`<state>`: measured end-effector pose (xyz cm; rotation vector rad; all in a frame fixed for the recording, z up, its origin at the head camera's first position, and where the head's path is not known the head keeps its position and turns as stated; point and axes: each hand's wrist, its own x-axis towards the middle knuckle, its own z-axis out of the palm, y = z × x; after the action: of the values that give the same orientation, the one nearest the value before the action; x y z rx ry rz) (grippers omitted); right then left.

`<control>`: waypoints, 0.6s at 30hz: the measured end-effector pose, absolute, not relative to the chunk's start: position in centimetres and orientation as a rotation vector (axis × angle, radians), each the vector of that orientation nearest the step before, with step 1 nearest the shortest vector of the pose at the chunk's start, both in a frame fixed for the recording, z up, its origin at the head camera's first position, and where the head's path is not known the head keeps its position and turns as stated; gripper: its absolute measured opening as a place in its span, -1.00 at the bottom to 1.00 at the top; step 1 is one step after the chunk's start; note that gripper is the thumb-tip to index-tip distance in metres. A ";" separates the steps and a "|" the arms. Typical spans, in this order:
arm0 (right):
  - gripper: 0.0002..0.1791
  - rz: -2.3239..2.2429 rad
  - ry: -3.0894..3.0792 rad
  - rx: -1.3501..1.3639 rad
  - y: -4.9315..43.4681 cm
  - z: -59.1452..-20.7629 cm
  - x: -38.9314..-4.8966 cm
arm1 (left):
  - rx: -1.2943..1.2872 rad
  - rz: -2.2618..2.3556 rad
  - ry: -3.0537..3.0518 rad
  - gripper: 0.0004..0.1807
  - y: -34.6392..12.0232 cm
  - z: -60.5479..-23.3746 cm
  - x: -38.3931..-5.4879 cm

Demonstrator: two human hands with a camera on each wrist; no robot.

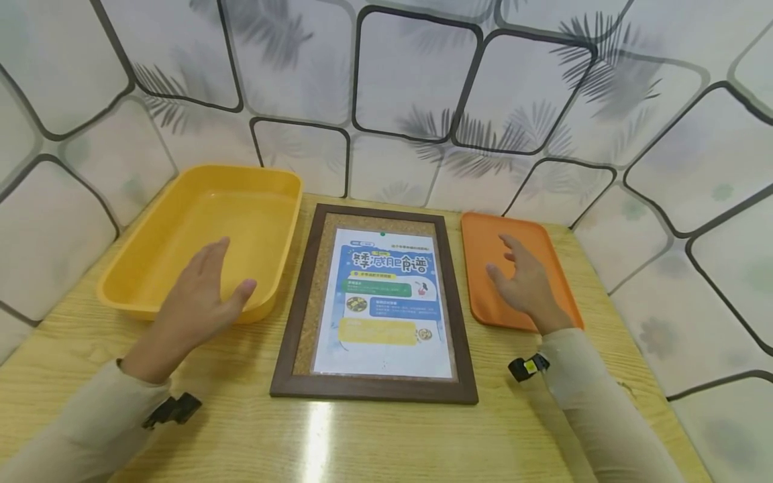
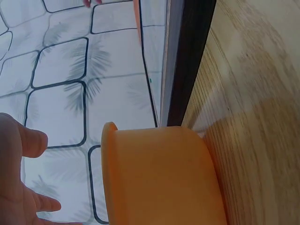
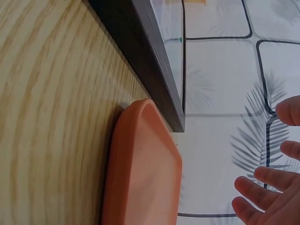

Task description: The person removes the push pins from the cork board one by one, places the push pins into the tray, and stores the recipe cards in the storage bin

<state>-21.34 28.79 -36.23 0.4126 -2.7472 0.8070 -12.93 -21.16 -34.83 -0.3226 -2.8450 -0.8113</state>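
My left hand [image 1: 196, 298] hovers over the near right part of a deep yellow tub [image 1: 133, 268], thumb apart from the fingers and nothing held. In the left wrist view the tub's outer wall [image 2: 159, 173] shows beside that hand [image 2: 18, 173]. Over a shallow orange tray [image 1: 498, 308] my right hand [image 1: 525, 285] is raised with its fingers spread, and it holds nothing. The right wrist view shows the tray [image 3: 154, 178] below and apart from the fingers [image 3: 258, 192]. Between the hands lies a brown-framed cork board [image 1: 374, 389] bearing a printed sheet [image 1: 386, 362].
Everything rests on a light wood-grain table [image 1: 241, 429]. A wall covering [image 1: 417, 74] with dark outlined shapes and grey leaves rises behind the table and on both sides. Dark camera straps [image 1: 172, 410] sit at the wrists.
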 end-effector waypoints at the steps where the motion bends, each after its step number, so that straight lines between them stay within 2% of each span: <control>1: -0.33 0.813 -2.747 0.420 28.7 -36.3 -21.5 | -0.325 -0.822 -2.851 -0.11 -21.1 -34.8 -12.9; 18: -0.32 1.048 -2.764 0.439 27.5 -36.7 -23.2 | -0.355 -0.991 -2.862 -0.17 -19.5 -34.3 -13.0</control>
<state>-23.17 27.52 -36.69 0.4393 -2.7636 1.0484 -13.04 -19.50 -34.30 -0.3550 -2.8617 -0.9912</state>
